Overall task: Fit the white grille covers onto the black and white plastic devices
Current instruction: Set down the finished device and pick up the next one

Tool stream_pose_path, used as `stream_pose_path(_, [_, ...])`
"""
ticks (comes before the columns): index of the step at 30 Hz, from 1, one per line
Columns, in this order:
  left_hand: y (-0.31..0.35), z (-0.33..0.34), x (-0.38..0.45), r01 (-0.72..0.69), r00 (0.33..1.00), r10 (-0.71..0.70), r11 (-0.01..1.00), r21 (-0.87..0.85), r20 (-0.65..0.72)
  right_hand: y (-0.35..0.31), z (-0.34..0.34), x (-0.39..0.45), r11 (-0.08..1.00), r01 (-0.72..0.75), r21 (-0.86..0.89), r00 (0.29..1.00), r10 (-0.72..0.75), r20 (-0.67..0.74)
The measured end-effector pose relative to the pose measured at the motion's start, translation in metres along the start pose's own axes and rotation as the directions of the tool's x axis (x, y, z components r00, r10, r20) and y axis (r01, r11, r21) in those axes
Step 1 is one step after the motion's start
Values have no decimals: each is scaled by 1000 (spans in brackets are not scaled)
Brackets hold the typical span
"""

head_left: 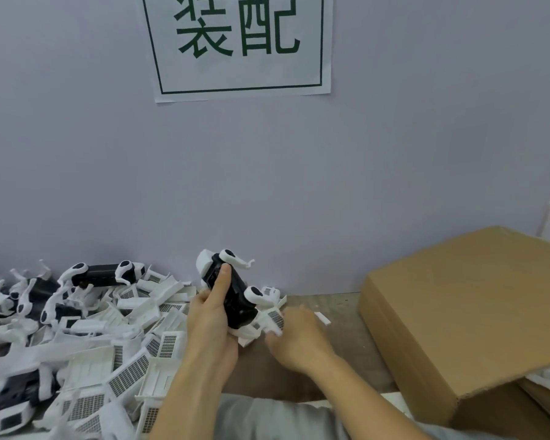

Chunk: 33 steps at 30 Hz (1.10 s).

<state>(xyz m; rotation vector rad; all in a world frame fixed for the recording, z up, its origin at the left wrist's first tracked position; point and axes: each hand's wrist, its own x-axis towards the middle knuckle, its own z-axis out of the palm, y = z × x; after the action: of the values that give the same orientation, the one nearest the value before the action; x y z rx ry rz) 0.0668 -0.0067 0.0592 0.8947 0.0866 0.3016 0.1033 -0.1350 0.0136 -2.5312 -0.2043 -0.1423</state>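
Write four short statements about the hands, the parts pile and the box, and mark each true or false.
1. The left hand holds a black and white plastic device. True.
2. The heap of loose white grille covers lies right of the hands. False: it lies to their left.
3. The brown cardboard box sits to the right. True.
4. The right hand rests idle on the box. False: its blurred fingers are at a white grille cover against the device.

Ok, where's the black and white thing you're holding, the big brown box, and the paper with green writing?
black and white device (pixel 232 295): head view, on its black middle body.
cardboard box (pixel 464 309): head view, on its flat brown top.
paper sign (pixel 235 42): head view, on the green characters.
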Motion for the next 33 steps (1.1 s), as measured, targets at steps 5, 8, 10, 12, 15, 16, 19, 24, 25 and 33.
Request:
stream_pose_path(5, [-24,2,3,15,995,17,950,312,-97,26,-36,-20,885,-47,463,949,184,-255])
stream_pose_path(8, [-41,9,-5,-141,985,171,826,546,-3,31,-44,-38,783,101,614,894,201,-402])
stream_pose_path(10, [-51,14,-10,-209,973,223,732,649,61,29,-42,-44,745,179,643,897,144,-417])
stream_pose_path(12, [-59,19,-11,-235,967,236,704,671,90,26,-35,-45,764,200,614,927,54,-370])
stream_pose_path(15, [-68,27,-13,-199,977,207,806,558,50,23,-24,-43,828,208,521,946,-35,-323])
stream_pose_path(16, [-70,29,-14,-210,976,212,820,532,57,24,-22,-42,836,204,509,943,-29,-331])
stream_pose_path(19, [-76,32,-19,-297,955,241,782,548,173,25,-24,-40,851,201,485,918,10,-397])
stream_pose_path(24, [-77,32,-20,-348,938,276,727,592,212,28,-24,-40,881,188,433,911,8,-413])
stream_pose_path(25, [-75,31,-20,-351,936,282,722,596,209,27,-24,-40,886,182,427,908,15,-418])
stream_pose_path(33, [-77,33,-18,-272,962,252,829,489,108,24,-24,-41,883,265,387,892,-72,-447])
